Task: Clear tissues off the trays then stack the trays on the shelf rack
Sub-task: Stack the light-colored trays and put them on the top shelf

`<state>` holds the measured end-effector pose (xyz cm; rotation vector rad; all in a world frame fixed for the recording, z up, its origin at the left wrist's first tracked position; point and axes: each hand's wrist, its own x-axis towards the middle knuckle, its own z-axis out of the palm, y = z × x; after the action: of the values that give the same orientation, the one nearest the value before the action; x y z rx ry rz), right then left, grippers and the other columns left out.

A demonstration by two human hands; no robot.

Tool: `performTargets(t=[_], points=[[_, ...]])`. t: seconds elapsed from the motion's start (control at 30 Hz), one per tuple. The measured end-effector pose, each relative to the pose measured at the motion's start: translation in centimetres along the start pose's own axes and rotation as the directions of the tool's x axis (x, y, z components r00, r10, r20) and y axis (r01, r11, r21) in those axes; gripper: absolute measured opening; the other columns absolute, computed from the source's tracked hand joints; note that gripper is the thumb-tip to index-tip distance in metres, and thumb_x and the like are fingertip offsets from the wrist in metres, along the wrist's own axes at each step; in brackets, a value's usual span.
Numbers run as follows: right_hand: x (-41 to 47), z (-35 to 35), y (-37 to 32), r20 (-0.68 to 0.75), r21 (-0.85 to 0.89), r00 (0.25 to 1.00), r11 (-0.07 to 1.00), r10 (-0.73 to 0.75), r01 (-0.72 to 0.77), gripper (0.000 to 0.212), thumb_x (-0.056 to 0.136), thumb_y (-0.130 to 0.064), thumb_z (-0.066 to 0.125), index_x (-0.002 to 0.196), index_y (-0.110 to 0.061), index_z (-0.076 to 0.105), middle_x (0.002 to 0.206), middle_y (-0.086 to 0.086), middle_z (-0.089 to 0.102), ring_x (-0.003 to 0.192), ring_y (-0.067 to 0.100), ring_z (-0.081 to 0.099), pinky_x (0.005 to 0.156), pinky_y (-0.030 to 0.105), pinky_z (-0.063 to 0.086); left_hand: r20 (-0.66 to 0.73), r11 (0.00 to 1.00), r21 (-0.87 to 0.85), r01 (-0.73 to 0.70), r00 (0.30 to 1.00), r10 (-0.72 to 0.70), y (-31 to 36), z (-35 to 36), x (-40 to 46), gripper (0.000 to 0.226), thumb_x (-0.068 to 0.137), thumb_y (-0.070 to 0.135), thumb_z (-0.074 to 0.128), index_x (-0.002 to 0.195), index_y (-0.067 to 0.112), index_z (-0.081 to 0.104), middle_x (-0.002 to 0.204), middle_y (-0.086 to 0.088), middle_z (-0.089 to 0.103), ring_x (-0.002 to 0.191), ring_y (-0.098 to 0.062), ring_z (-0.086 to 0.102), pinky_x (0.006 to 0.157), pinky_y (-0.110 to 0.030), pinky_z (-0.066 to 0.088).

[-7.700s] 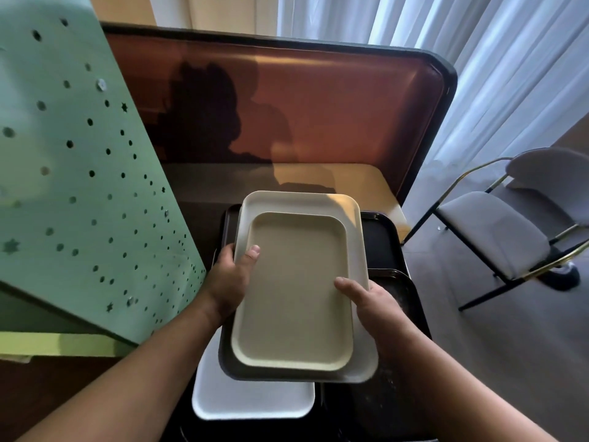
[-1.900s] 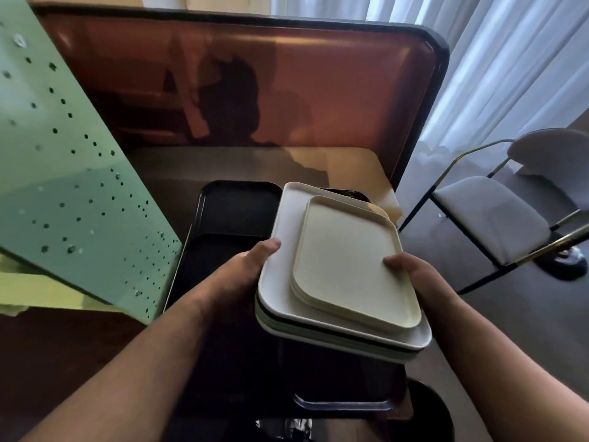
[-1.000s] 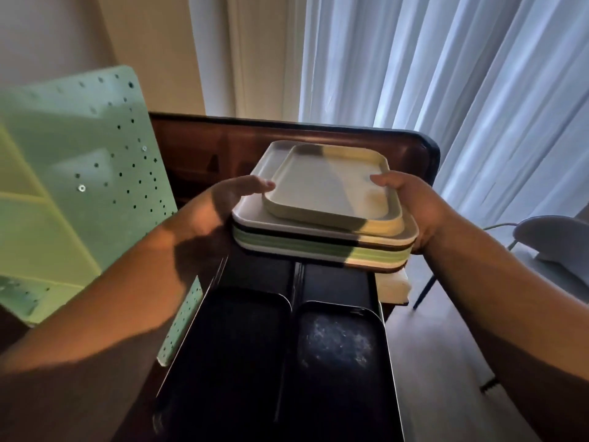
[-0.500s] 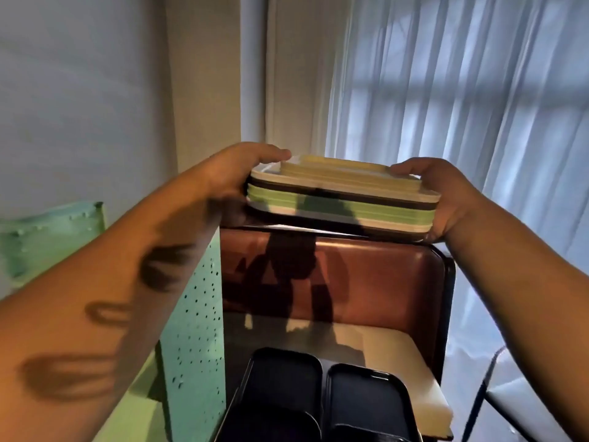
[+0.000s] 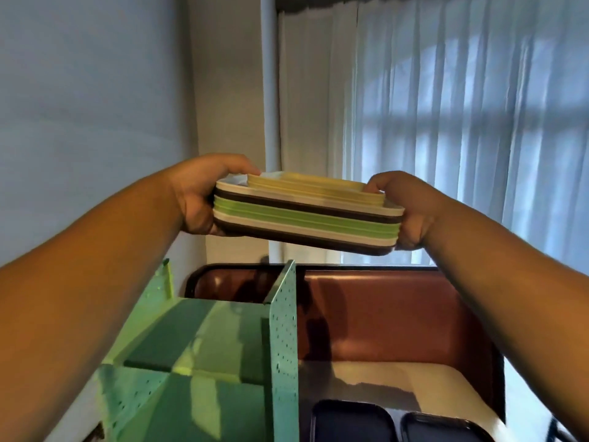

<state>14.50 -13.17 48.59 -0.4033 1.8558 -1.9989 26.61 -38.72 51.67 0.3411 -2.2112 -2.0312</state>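
While stack of trays [image 5: 306,215] is held aloft above green shelf rack [image 5: 204,352], left hand [image 5: 204,193] and right hand [image 5: 404,208] grip closed on its ends; stacking step judged underway; lowering level onto rack top needed next

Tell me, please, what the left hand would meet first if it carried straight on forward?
Probably the wall corner by the curtain; nothing shows between it and the left hand, though depth is unclear.
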Motion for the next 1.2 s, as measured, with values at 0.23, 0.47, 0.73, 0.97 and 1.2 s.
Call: performTargets(t=[0.23,0.47,0.73,0.97,1.2], points=[[1.7,8.8,0.8,0.011,-0.068,1.0,0.998,0.001,0.0,0.019,0.086,-0.009,0.05,0.103,-0.007,0.058,0.093,0.017,0.062,0.064,0.031,0.07,0.059,0.041,0.061,0.053,0.983,0.164,0.088,0.994,-0.098,-1.7,-9.6,1.0,0.028,0.088,0.025,0.059,0.105,0.004,0.063,0.081,-0.016,0.069,0.059,-0.028,0.071,0.047,-0.036,0.058],[2.2,14.9,1.1,-0.099,-0.257,0.995,0.966,0.007,-0.033,0.006,0.09,-0.003,0.048,0.09,-0.003,0.055,0.082,0.016,0.052,0.042,0.027,0.062,0.049,0.034,0.057,0.126,0.915,0.37,0.163,0.967,-0.223,-3.9,-13.7,2.5,0.047,0.086,0.035,0.064,0.119,0.002,0.058,0.091,-0.017,0.068,0.07,-0.029,0.068,0.055,-0.035,0.059],[3.0,18.7,2.9,-0.176,-0.495,0.984,0.865,-0.01,-0.08,0.021,0.095,0.001,0.048,0.113,0.006,0.059,0.087,0.02,0.052,0.072,0.033,0.058,0.063,0.037,0.055,0.123,0.901,0.428,0.067,0.984,-0.132,-7.1,-16.3,3.4,0.037,0.093,0.027,0.062,0.115,-0.002,0.065,0.104,-0.021,0.065,0.081,-0.031,0.065,0.063,-0.04,0.056],[4.0,21.0,4.8,-0.2,-0.708,0.979,0.686,0.033,-0.168,0.016,0.101,-0.007,0.053,0.113,0.003,0.051,0.083,0.017,0.052,0.067,0.027,0.055,0.043,0.023,0.051,0.13,0.875,0.48,0.058,0.982,-0.136,-8.6,-17.2,3.8,0.025,0.09,0.029,0.067,0.093,0.006,0.077,0.095,-0.021,0.071,0.082,-0.034,0.067,0.079,-0.046,0.054],[5.7,21.5,7.1,-0.133,-0.846,0.989,0.513,0.067,-0.148,0.029,0.105,-0.012,0.048,0.076,-0.017,0.05,0.09,0.006,0.053,0.078,0.021,0.052,0.072,0.023,0.045,0.04,0.82,0.517,0.247,0.949,-0.312,-11.1,-16.5,4.6,0.028,0.092,0.029,0.063,0.11,0.01,0.073,0.095,-0.018,0.069,0.065,-0.03,0.069,0.054,-0.034,0.058]])
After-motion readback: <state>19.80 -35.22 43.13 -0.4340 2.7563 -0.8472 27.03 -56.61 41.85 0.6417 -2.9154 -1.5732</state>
